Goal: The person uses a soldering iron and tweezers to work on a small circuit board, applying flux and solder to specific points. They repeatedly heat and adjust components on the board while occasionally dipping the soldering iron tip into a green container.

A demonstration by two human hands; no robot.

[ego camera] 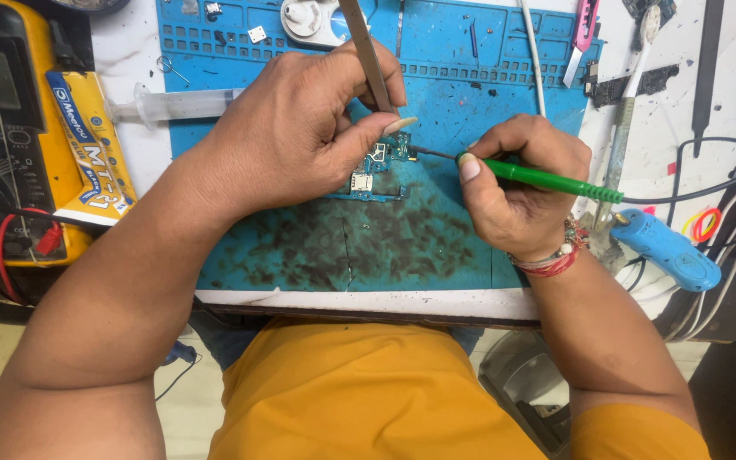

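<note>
A small blue-green circuit board (375, 173) lies on the stained blue work mat (436, 247). My left hand (300, 128) rests over the board's left side and grips metal tweezers (366, 53), whose tips point down at the board. My right hand (517, 183) holds a green-handled soldering iron (547, 179) like a pen, its dark tip touching the board's right edge. Part of the board is hidden under my left thumb.
A yellow multimeter (19, 128) with red and black leads stands at the left. A clear syringe (176, 104) lies by the mat's left edge. At the right are a blue tool handle (670, 251), a toothbrush (628, 128), cables and a pink-handled knife (583, 34).
</note>
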